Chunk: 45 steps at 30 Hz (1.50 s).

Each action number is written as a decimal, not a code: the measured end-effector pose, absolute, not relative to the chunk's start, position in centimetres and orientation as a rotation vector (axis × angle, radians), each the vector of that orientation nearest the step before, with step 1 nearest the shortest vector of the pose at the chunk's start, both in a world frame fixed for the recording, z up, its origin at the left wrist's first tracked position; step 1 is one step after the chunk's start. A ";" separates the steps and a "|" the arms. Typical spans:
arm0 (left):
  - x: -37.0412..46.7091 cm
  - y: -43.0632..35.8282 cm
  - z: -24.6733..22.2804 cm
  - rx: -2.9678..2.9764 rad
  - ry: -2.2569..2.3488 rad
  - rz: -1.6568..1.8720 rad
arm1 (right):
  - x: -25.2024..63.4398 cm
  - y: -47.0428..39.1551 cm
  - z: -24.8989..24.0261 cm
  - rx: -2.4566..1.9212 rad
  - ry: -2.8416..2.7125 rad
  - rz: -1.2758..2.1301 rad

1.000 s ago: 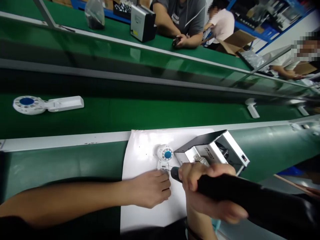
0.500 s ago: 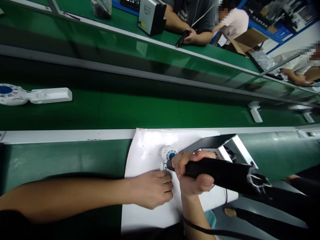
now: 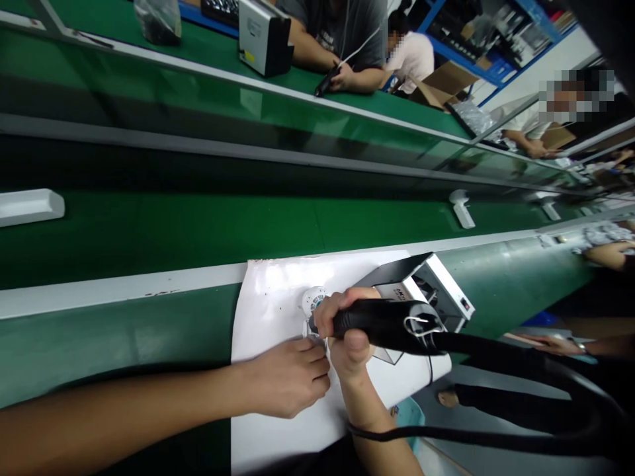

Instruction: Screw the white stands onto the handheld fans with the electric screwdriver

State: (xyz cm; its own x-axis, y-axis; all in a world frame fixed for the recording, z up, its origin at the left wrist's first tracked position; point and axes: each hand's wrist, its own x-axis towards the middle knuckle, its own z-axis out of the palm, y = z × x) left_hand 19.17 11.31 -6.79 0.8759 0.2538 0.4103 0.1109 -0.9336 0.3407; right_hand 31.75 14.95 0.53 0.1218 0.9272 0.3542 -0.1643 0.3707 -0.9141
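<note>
In the head view, my right hand (image 3: 347,334) is wrapped around a black electric screwdriver (image 3: 384,317) with a wire loop and a cable at its rear end. Its front end points left at a small white handheld fan (image 3: 311,297), which lies on a white sheet (image 3: 270,311). My left hand (image 3: 292,377) has curled fingers at the near end of the fan and holds it against the sheet. Both hands partly cover the fan, and the screwdriver's tip is hidden.
Right of my hands stands a metal box (image 3: 449,284) with a red switch. Beyond runs a green conveyor belt (image 3: 238,228) carrying white fan parts (image 3: 464,213). Other people work across the belt and at right. A teal bin (image 3: 409,413) sits below the table edge.
The view has swung to the right, so the belt, the box and the people appear farther left. The rear of the screwdriver sits slightly higher. Both hands stay at the fan.
</note>
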 end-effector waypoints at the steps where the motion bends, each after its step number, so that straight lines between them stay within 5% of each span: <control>1: 19.1 11.4 -6.6 2.756 0.273 0.657 | 32.0 14.8 1.3 -0.821 -1.153 0.920; 8: 18.7 11.8 -5.3 2.743 0.227 0.611 | 38.2 12.7 7.8 -0.905 -1.096 0.378; 15: 18.7 11.7 -5.4 2.708 0.242 0.595 | 39.7 13.5 6.4 -0.944 -1.129 0.303; 28: 18.7 11.7 -5.5 2.694 0.232 0.616 | 39.5 12.4 7.7 -1.090 -1.029 0.317; 45: 19.0 11.7 -5.6 2.701 0.223 0.645 | 34.9 14.2 4.6 -0.868 -1.094 0.742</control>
